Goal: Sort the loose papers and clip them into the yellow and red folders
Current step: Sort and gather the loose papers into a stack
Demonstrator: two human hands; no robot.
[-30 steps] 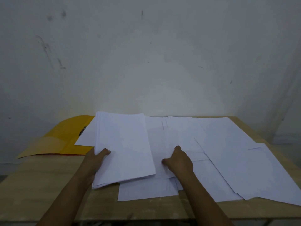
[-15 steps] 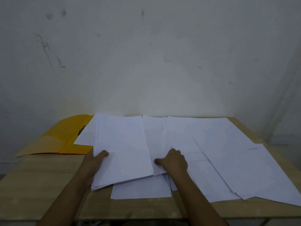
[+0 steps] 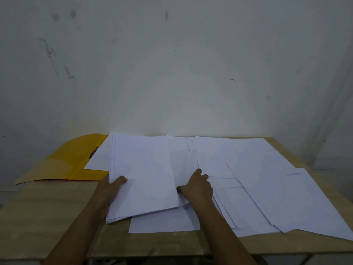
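Light wood table (image 3: 57,222) vs. scuffed white wall (image 3: 172,64) behind; darker marks upper left.

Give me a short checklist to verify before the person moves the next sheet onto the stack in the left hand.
1. Left hand grips the stack: ok.
2. Right hand pinches one sheet only: cannot tell.
3. Stack edges aligned: not ok, lower edges fan out.
4. Yellow folder open and reachable: ok, partly covered by paper.
5. Red folder in view: not ok.
6. Loose papers all lie on the table: not ok, right corner overhangs.
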